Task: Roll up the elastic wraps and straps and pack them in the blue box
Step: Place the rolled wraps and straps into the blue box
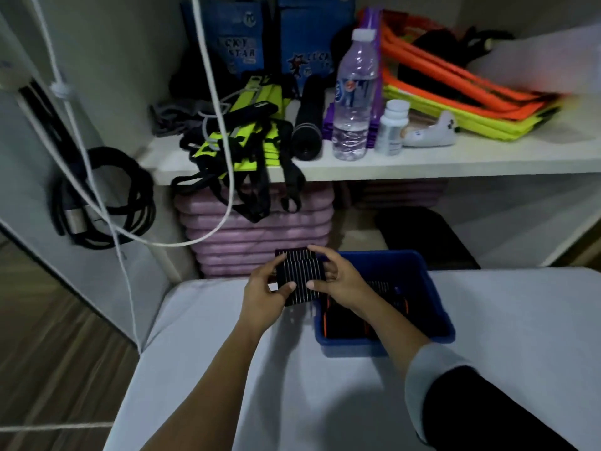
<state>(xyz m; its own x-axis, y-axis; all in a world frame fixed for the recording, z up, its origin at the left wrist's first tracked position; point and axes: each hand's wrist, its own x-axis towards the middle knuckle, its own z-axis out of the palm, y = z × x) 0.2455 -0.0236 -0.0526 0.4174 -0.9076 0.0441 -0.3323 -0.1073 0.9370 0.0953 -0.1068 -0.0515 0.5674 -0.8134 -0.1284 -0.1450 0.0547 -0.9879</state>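
Note:
A black elastic wrap with thin white stripes [300, 275] is rolled into a squat bundle and held above the white table, just left of the blue box [413, 271]. My left hand [265, 292] grips its left side, thumb on the front. My right hand [338, 278] grips its right side, fingers over the top edge. Inside the blue box lie black wraps with orange trim [344, 323] and a striped one [379, 286].
The white table [227, 369] carries the box. Behind it a shelf [422, 161] holds tangled black and neon straps [247, 138], a water bottle [354, 99], a pill bottle [392, 126] and orange and yellow folded items [455, 99]. White cords [214, 92] hang at left; pink pads [260, 236] lie below.

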